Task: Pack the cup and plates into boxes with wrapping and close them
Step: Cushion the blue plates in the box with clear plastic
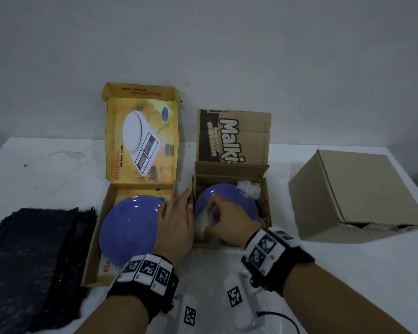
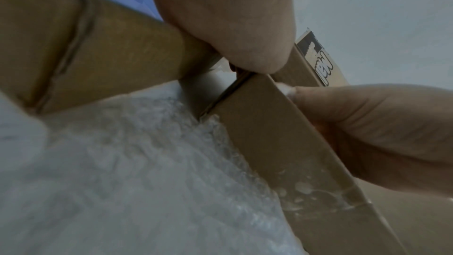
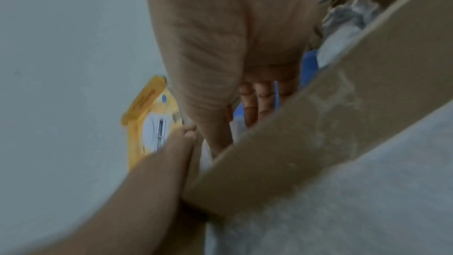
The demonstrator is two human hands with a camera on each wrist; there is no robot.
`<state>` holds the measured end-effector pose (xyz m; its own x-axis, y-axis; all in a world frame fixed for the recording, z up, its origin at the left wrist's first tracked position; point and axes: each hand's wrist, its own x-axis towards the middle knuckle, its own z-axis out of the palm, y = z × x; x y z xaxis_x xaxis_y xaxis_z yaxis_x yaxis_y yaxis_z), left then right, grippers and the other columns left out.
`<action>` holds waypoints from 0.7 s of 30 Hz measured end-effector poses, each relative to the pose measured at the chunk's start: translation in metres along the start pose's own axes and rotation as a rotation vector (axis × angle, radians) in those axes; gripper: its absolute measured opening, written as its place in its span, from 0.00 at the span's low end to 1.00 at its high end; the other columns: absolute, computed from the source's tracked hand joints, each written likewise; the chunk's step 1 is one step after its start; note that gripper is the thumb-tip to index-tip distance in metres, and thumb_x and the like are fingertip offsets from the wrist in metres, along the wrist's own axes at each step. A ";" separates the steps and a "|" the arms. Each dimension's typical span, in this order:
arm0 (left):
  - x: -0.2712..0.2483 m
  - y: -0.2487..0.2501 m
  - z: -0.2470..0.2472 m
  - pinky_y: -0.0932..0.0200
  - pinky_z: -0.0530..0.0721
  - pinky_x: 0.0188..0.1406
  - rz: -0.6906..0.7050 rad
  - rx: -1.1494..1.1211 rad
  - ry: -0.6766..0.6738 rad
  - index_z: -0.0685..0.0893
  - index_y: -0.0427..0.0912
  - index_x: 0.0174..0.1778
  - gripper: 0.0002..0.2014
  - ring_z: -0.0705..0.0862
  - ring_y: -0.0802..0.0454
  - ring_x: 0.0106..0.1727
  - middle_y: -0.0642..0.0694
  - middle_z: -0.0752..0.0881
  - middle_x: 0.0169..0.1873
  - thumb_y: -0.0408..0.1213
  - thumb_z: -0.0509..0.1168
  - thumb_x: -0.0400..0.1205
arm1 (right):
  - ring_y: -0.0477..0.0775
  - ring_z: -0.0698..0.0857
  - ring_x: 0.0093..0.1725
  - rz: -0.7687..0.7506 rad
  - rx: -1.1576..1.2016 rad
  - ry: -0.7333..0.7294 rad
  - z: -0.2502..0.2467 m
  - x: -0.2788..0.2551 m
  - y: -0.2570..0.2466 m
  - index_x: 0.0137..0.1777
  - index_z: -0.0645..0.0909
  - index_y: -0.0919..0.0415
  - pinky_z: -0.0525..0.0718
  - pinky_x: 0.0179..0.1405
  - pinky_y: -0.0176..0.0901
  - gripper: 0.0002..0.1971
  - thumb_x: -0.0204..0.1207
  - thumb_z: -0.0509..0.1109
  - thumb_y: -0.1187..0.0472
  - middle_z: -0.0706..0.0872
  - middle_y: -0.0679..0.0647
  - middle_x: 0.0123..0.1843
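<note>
A blue plate [image 1: 128,227] lies in the open yellow kitchen-scale box [image 1: 93,237]. A second blue plate [image 1: 223,192] sits in the open brown Malkist box [image 1: 266,208], with crumpled bubble wrap [image 1: 249,189] at its far right corner. My right hand [image 1: 223,218] reaches into the brown box and pinches a piece of bubble wrap [image 1: 203,222] at the plate's near left edge. My left hand [image 1: 176,220] rests flat against the outside of that box's left wall [image 2: 269,143], fingers straight. No cup is in view.
A closed plain cardboard box [image 1: 357,194] stands at the right. Dark cloth [image 1: 34,256] lies at the left on the white table [image 1: 46,169]. A sheet of bubble wrap [image 2: 147,162] is spread in front of the boxes. A wall stands behind.
</note>
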<state>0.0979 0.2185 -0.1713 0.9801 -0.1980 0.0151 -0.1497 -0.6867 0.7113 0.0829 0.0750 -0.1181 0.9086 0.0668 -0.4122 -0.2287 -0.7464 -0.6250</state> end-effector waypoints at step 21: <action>0.006 0.000 -0.004 0.41 0.61 0.77 -0.008 0.072 -0.061 0.60 0.52 0.81 0.23 0.71 0.46 0.73 0.44 0.75 0.73 0.41 0.48 0.88 | 0.56 0.82 0.47 -0.347 -0.257 0.251 -0.009 -0.053 0.015 0.54 0.79 0.54 0.84 0.44 0.53 0.09 0.75 0.68 0.61 0.81 0.53 0.53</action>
<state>0.1041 0.2200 -0.1690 0.9719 -0.2328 -0.0347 -0.1528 -0.7363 0.6592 0.0349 0.0542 -0.0994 0.9792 0.2020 -0.0166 0.1668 -0.8497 -0.5001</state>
